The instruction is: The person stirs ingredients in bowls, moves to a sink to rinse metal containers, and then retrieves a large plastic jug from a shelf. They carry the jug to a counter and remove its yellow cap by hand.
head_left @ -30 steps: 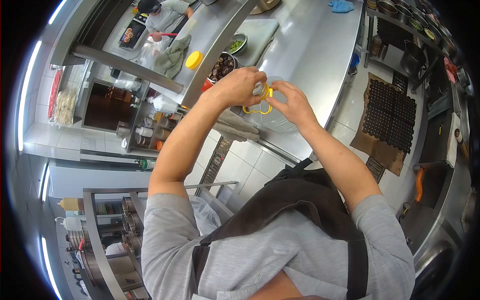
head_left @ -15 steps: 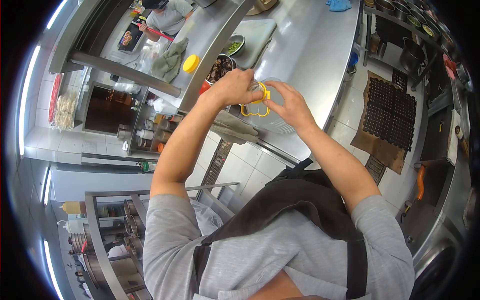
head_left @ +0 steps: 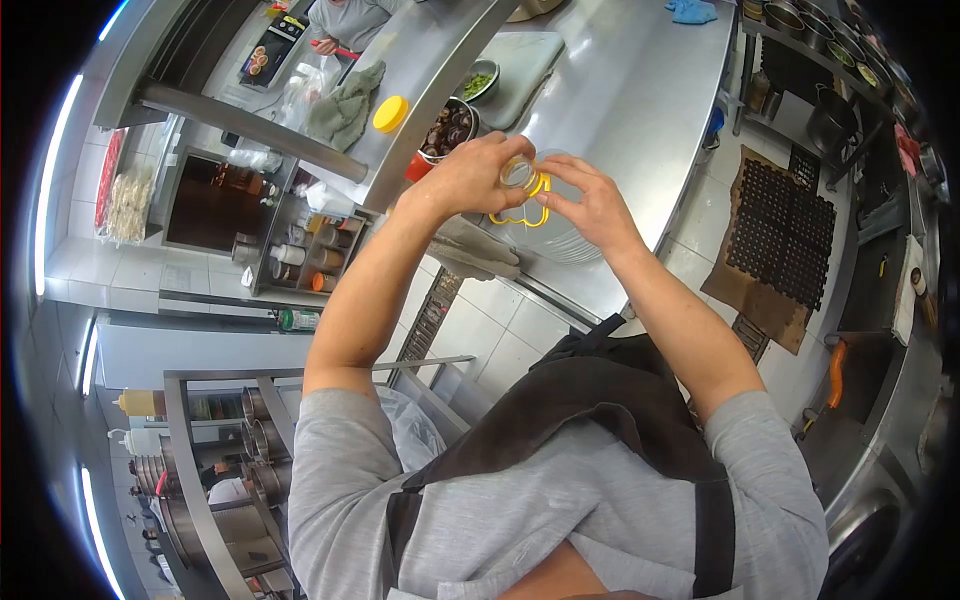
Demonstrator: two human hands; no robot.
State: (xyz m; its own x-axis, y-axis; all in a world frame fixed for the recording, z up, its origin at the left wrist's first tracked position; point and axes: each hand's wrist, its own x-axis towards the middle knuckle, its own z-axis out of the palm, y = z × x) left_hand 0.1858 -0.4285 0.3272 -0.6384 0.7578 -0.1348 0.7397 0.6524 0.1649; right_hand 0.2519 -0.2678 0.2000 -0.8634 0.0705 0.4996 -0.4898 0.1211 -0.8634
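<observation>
My left hand (head_left: 480,175) grips a small clear glass or cup (head_left: 517,173) near the counter's edge. Beside it, my right hand (head_left: 592,205) pinches a yellow ring-shaped piece (head_left: 522,216), whose wavy outline hangs below the fingers. Under my hands a clear ridged container (head_left: 565,243) stands at the near end of the steel counter (head_left: 640,120). Just beyond my left hand are a pot of dark pieces (head_left: 447,130) and a steel bowl of chopped greens (head_left: 480,84), the bowl by a pale cutting board (head_left: 520,75). The exact contact between glass and yellow piece is hard to make out.
A yellow lid (head_left: 390,113) and a grey-green cloth (head_left: 345,108) lie on the shelf at the upper left. Another cloth (head_left: 470,250) hangs at the counter edge. A blue cloth (head_left: 691,11) lies at the far end. Across the counter stands another person (head_left: 350,22).
My left hand has turned, so the glass's round end now shows. The yellow piece has tilted with my hands. The view has shifted slightly, and less of the other person shows.
</observation>
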